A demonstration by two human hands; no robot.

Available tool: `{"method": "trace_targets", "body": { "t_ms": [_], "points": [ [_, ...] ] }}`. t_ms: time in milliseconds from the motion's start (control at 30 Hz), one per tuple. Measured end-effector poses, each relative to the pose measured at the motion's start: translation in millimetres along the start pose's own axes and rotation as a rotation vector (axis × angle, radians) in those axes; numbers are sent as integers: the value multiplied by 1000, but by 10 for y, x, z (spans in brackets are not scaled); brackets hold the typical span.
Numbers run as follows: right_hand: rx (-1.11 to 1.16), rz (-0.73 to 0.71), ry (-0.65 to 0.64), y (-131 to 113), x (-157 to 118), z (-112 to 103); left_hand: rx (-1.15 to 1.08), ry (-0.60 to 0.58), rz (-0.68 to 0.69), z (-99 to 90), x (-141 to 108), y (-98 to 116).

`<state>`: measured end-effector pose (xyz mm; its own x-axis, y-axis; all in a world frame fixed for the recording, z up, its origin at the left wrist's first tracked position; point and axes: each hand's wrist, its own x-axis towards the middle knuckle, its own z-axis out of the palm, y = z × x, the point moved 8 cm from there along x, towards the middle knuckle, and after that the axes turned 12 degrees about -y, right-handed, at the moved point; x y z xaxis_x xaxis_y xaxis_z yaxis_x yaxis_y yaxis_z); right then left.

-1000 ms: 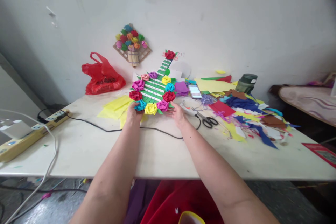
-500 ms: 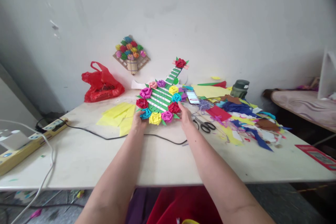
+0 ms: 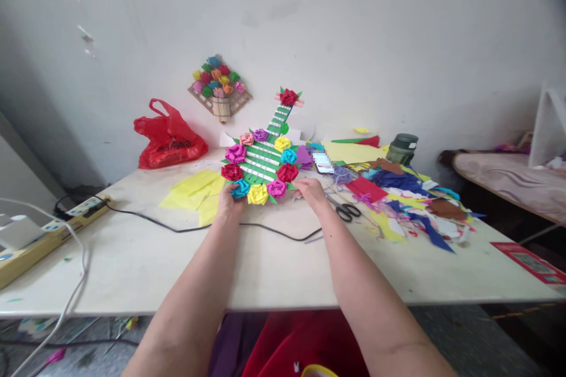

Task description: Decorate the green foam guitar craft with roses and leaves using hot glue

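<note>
A guitar-shaped paper craft (image 3: 260, 159) leans back above the table, its green body crossed by white strips. Crumpled paper roses in several colours ring its rim, and a red paper rose (image 3: 289, 97) tops the neck. My left hand (image 3: 230, 205) is closed on the lower left edge, beside a blue rose; some of its fingers are hidden behind the craft. At the lower right edge, my right hand (image 3: 313, 193) has its fingertips together at a small green paper leaf (image 3: 291, 187) under the red rose.
Scissors (image 3: 348, 212), a phone (image 3: 323, 162) and a heap of coloured paper scraps (image 3: 411, 188) lie to the right, before a dark green bottle (image 3: 402, 148). A black cable (image 3: 274, 233) crosses the table (image 3: 283, 277) from a power strip (image 3: 66, 225). A red plastic bag (image 3: 170, 138) stands back left.
The craft has shifted slightly left and tilted a little more upright. My right hand has moved from gripping its edge to the leaf at the rim, while my left hand keeps its hold.
</note>
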<state>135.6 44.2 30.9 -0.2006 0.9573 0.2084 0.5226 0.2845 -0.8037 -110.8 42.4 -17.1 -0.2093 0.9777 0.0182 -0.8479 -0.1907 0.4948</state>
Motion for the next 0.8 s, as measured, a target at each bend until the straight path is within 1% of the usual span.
{"method": "trace_targets", "body": {
  "t_ms": [267, 400, 533, 700, 800],
  "points": [
    [-77, 83, 27, -16, -28, -10, -12, -10, -9, 40, -19, -15],
    [-68, 85, 16, 29, 3, 9, -5, -17, -6, 49, -23, -16],
    [-45, 99, 15, 88, 32, 28, 7, 0, -5, 33, -31, -17],
    [-21, 56, 40, 40, 3, 27, 16, -13, -5, 41, -28, -26],
    [0, 79, 39, 53, -6, 47, 17, -7, -9, 28, -12, -36]
  ]
}}
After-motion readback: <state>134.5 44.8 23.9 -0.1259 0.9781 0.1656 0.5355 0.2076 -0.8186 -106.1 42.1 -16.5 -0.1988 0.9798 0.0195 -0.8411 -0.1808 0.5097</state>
